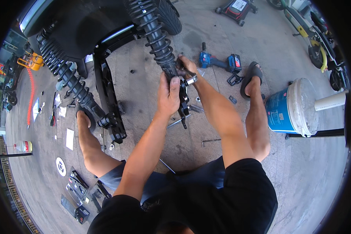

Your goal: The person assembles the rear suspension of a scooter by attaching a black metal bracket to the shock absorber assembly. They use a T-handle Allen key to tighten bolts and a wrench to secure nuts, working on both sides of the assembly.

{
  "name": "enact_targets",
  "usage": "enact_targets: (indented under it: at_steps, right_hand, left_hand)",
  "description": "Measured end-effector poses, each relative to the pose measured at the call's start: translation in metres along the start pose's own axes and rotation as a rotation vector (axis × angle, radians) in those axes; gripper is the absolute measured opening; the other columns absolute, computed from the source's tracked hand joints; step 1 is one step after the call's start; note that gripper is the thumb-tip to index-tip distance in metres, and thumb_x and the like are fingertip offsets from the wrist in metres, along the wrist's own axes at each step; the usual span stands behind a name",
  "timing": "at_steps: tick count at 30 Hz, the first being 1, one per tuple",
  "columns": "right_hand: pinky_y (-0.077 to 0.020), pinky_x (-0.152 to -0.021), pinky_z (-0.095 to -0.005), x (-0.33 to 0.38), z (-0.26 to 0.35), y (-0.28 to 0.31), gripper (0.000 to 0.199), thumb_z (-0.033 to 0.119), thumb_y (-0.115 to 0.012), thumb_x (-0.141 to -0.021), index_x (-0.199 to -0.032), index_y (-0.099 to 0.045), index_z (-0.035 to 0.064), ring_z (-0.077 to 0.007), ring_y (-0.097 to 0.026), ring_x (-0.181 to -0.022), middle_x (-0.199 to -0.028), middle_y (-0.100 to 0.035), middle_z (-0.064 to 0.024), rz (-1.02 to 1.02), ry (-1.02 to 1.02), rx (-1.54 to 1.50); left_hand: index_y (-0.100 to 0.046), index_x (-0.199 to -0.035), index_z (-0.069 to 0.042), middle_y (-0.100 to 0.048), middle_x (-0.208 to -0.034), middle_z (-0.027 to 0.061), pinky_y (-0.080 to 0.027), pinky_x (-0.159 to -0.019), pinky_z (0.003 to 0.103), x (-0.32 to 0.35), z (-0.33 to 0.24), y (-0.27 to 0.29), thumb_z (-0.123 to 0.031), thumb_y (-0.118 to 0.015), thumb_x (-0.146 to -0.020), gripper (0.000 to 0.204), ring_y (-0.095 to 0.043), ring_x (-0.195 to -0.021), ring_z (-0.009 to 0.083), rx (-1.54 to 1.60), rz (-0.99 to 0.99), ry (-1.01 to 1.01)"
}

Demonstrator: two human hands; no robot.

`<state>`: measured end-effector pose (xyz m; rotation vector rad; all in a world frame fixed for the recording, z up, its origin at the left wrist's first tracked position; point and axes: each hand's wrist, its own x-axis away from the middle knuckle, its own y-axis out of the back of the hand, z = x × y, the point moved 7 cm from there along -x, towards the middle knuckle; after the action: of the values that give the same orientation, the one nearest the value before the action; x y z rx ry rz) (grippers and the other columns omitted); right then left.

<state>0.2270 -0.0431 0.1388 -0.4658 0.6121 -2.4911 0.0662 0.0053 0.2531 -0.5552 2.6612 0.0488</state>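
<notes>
Two black coil-spring shock absorbers come down from a black vehicle body in front of me. My left hand [169, 95] is closed round the lower end of the right shock absorber [160, 43], thumb up along its side. Beside it, my right hand [188, 64] grips a wrench with a shiny metal head [191, 80], which lies against the same lower end. Its handle is partly hidden by the fingers. A black bracket [183, 113] hangs below my left hand. The left shock absorber [68, 74] is joined at its foot to a black arm [105, 93], and neither hand touches it.
A blue cordless impact wrench [218, 62] lies on the paving past my right forearm. To the right stands a blue and white bucket [288, 109]. A floor jack [238, 8] is at the far side. Small parts, papers and a white disc [61, 166] lie at left.
</notes>
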Motion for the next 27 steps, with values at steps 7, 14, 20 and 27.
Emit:
enact_targets:
  at_steps: [7,14,20,27]
  right_hand:
    - [-0.0363,-0.058,-0.0319,-0.002,-0.015,0.023,0.039,0.036,-0.048,-0.094,-0.067,-0.044,0.0084,-0.0176,-0.045,-0.059,-0.064,-0.045,-0.0053,0.015,0.009,-0.008]
    - [-0.0390,-0.062,-0.0312,0.001,-0.003,0.013,0.043,0.037,-0.047,-0.095,-0.065,-0.046,0.0067,-0.0188,-0.048,-0.060,-0.062,-0.047,-0.0056,-0.040,0.202,0.222]
    - [-0.0369,-0.058,-0.0311,0.006,-0.010,0.029,0.043,0.040,-0.047,-0.095,-0.067,-0.047,0.0085,-0.0171,-0.045,-0.059,-0.062,-0.046,-0.0038,-0.042,-0.002,0.154]
    - [-0.0237,-0.043,-0.0282,0.042,-0.035,0.039,0.061,0.063,-0.029,-0.095,-0.065,-0.050,0.0149,-0.0118,-0.034,-0.043,-0.052,-0.040,0.0020,-0.144,-0.070,0.214]
  left_hand:
    - [-0.048,-0.116,-0.002,-0.062,-0.106,0.0096,-0.041,-0.093,0.033,0.000,0.000,-0.001,-0.041,-0.047,-0.099,0.042,-0.055,-0.101,0.0171,-0.012,0.041,0.023]
    - [-0.049,-0.113,-0.003,-0.062,-0.103,0.0076,-0.043,-0.089,0.032,-0.002,0.007,0.001,-0.038,-0.049,-0.099,0.038,-0.055,-0.096,0.0154,-0.026,0.033,0.043]
    - [-0.046,-0.116,-0.001,-0.064,-0.101,0.0108,-0.044,-0.089,0.033,-0.001,0.016,0.004,-0.040,-0.050,-0.099,0.043,-0.059,-0.096,0.0173,-0.016,0.063,0.080]
    - [-0.048,-0.115,0.000,-0.065,-0.100,0.0121,-0.047,-0.086,0.032,-0.004,0.010,0.001,-0.039,-0.050,-0.099,0.042,-0.061,-0.094,0.0183,0.030,0.093,0.073]
